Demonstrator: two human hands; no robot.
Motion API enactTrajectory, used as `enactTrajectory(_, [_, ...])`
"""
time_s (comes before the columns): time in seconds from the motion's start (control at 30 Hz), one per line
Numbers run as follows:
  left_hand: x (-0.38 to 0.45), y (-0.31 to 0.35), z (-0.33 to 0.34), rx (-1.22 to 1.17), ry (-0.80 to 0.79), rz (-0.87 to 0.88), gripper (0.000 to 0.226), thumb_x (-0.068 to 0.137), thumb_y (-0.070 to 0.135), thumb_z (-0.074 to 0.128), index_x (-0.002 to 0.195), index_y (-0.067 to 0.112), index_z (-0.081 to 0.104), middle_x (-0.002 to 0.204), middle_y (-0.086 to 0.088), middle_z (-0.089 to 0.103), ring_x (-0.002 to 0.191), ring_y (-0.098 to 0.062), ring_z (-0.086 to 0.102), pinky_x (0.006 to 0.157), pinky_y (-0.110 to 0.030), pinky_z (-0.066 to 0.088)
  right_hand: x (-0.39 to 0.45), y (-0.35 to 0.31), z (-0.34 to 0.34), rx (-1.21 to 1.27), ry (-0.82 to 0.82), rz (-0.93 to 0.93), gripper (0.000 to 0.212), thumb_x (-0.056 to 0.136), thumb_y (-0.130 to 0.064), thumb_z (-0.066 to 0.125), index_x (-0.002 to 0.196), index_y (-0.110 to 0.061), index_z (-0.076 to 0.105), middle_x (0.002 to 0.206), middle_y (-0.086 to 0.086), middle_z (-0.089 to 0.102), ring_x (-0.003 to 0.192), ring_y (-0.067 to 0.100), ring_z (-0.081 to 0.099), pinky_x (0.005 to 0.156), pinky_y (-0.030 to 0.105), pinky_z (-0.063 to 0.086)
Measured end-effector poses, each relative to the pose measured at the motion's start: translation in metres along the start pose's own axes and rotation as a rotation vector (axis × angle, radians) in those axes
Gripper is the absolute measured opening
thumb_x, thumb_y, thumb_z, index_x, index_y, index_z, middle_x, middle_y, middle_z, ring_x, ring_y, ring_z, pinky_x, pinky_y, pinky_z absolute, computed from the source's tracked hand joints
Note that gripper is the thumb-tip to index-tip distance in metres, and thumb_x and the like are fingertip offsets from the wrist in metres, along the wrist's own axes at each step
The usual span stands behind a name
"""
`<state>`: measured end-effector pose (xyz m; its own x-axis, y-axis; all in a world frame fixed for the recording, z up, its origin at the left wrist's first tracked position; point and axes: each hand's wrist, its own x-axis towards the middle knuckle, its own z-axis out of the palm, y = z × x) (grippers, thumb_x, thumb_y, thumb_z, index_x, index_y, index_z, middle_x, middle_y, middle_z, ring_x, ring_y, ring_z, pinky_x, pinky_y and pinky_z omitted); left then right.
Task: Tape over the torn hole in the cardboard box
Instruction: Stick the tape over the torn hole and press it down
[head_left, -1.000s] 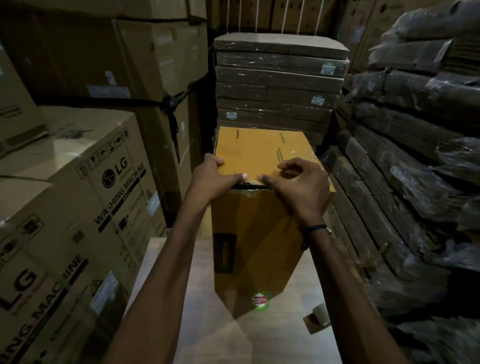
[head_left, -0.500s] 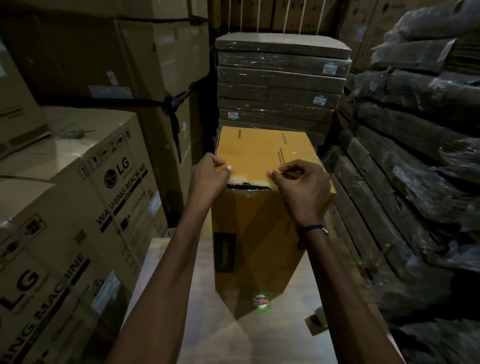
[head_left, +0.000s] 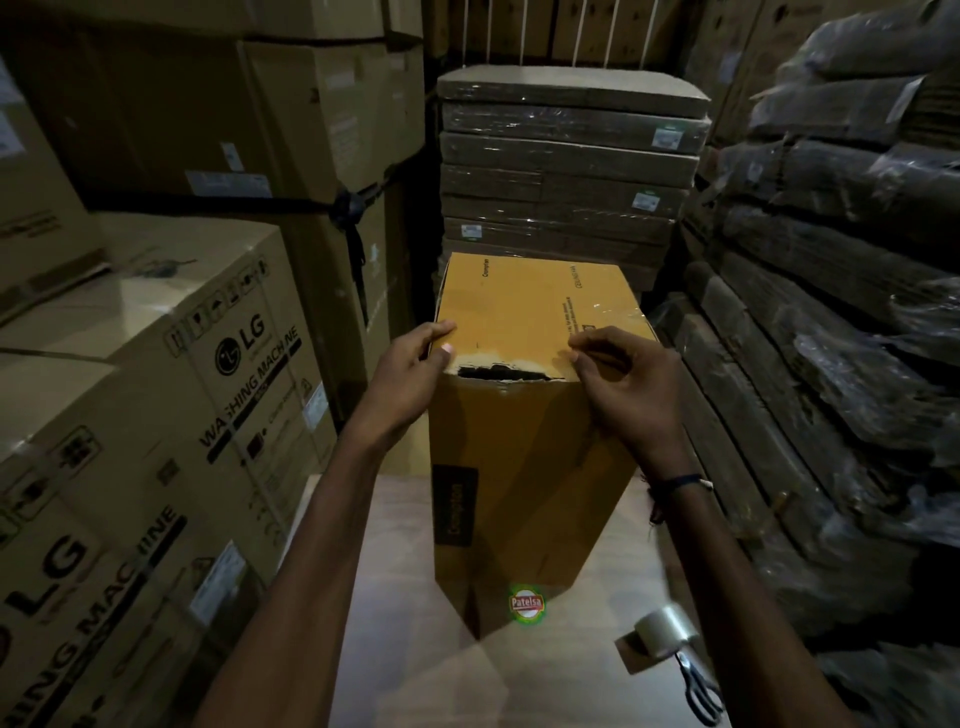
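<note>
A tall yellow cardboard box (head_left: 519, 457) stands upright on a pale board (head_left: 415, 649). A dark torn hole (head_left: 498, 371) with ragged white edges runs along its top front edge. My left hand (head_left: 410, 374) clasps the box's top left corner, thumb at the tear's left end. My right hand (head_left: 623, 384) rests at the tear's right end, fingers curled, thumb and forefinger pinched on the box top. Whether clear tape lies between them, I cannot tell. A shiny film shows on the box top beyond my right hand.
A roll of clear tape (head_left: 667, 631) and black scissors (head_left: 698, 688) lie at the board's right front. LG washing machine cartons (head_left: 234, 364) crowd the left. Wrapped flat packs (head_left: 566, 156) are stacked behind, and plastic-wrapped bundles (head_left: 831, 312) line the right.
My hands were close together over the middle of the tear; they have slid apart to its two ends, uncovering the hole. The view has tilted down, showing the tape roll and scissors.
</note>
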<state>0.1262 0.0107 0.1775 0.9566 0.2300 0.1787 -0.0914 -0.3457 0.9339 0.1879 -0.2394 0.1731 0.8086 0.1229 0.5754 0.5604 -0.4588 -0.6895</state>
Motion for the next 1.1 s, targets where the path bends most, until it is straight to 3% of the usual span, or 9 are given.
enactTrajectory(0.07, [-0.002, -0.004, -0.001, 0.026, 0.001, 0.021, 0.042, 0.112, 0.02, 0.038, 0.153, 0.023, 0.049, 0.163, 0.0, 0.04, 0.147, -0.009, 0.032, 0.114, -0.031, 0.029, -0.002, 0.002, 0.0, -0.02, 0.009, -0.01, 0.02, 0.1, -0.01, 0.067, 0.112, -0.017, 0.081, 0.11, -0.004, 0.08, 0.109, 0.007, 0.075, 0.098, 0.037, 0.064])
enactTrajectory(0.17, [-0.005, -0.014, 0.0, 0.062, 0.016, 0.087, 0.04, 0.113, 0.027, 0.035, 0.148, 0.023, 0.055, 0.161, 0.002, 0.04, 0.152, -0.019, 0.034, 0.124, -0.045, 0.033, -0.006, 0.003, -0.001, -0.081, 0.008, -0.077, 0.021, 0.105, -0.019, 0.063, 0.118, -0.019, 0.079, 0.114, -0.003, 0.081, 0.109, 0.009, 0.075, 0.093, 0.038, 0.065])
enactTrajectory(0.27, [-0.01, -0.026, 0.001, 0.151, 0.03, 0.216, 0.045, 0.107, 0.047, 0.047, 0.145, 0.026, 0.057, 0.171, 0.005, 0.026, 0.153, -0.008, 0.029, 0.117, -0.035, 0.038, -0.01, 0.002, -0.007, -0.118, -0.057, -0.182, 0.03, 0.102, -0.04, 0.068, 0.125, -0.022, 0.076, 0.117, -0.005, 0.08, 0.106, 0.008, 0.075, 0.088, 0.032, 0.065])
enactTrajectory(0.37, [-0.012, -0.033, 0.001, 0.197, 0.049, 0.29, 0.058, 0.096, 0.057, 0.062, 0.145, 0.027, 0.057, 0.168, 0.01, 0.034, 0.149, -0.006, 0.034, 0.108, -0.03, 0.048, -0.014, 0.002, -0.01, -0.187, -0.099, -0.2, 0.047, 0.093, -0.053, 0.074, 0.131, -0.024, 0.073, 0.124, -0.003, 0.078, 0.108, 0.012, 0.074, 0.087, 0.033, 0.065])
enactTrajectory(0.5, [-0.009, -0.036, 0.001, 0.229, 0.092, 0.335, 0.061, 0.091, 0.052, 0.067, 0.144, 0.023, 0.059, 0.164, 0.006, 0.041, 0.148, -0.009, 0.038, 0.11, -0.038, 0.052, -0.013, 0.002, -0.008, -0.228, -0.096, -0.21, 0.049, 0.091, -0.05, 0.078, 0.133, -0.025, 0.072, 0.127, -0.004, 0.077, 0.11, 0.013, 0.074, 0.086, 0.037, 0.065])
enactTrajectory(0.67, [-0.009, -0.033, -0.002, 0.272, 0.075, 0.345, 0.071, 0.087, 0.053, 0.066, 0.146, 0.015, 0.057, 0.16, 0.007, 0.042, 0.143, -0.006, 0.04, 0.108, -0.04, 0.054, -0.013, 0.002, -0.011, -0.229, -0.139, -0.226, 0.054, 0.089, -0.05, 0.08, 0.136, -0.027, 0.071, 0.127, -0.004, 0.077, 0.11, 0.009, 0.073, 0.088, 0.028, 0.062])
enactTrajectory(0.9, [-0.012, -0.027, -0.011, 0.228, -0.047, 0.28, 0.062, 0.092, 0.023, 0.076, 0.15, 0.021, 0.054, 0.167, 0.008, 0.034, 0.15, -0.014, 0.035, 0.114, -0.047, 0.049, -0.012, -0.007, -0.019, -0.124, -0.207, -0.131, 0.071, 0.076, -0.044, 0.092, 0.14, -0.028, 0.068, 0.133, -0.004, 0.073, 0.12, 0.007, 0.068, 0.101, 0.037, 0.062])
enactTrajectory(1.0, [-0.015, -0.02, -0.007, 0.189, -0.008, 0.218, 0.077, 0.081, 0.043, 0.082, 0.15, 0.022, 0.054, 0.165, 0.015, 0.035, 0.148, -0.014, 0.037, 0.111, -0.043, 0.051, -0.012, -0.015, -0.011, -0.128, -0.117, -0.083, 0.079, 0.066, -0.063, 0.091, 0.134, -0.028, 0.07, 0.125, -0.004, 0.077, 0.114, 0.009, 0.072, 0.096, 0.033, 0.064])
enactTrajectory(1.1, [-0.018, -0.013, 0.007, 0.232, 0.145, 0.182, 0.099, 0.068, 0.061, 0.085, 0.151, 0.019, 0.053, 0.142, 0.029, 0.043, 0.139, -0.005, 0.044, 0.109, -0.04, 0.053, -0.012, -0.019, 0.003, -0.142, 0.017, -0.024, 0.08, 0.063, -0.074, 0.088, 0.128, -0.031, 0.073, 0.119, -0.007, 0.079, 0.108, 0.007, 0.074, 0.091, 0.033, 0.065])
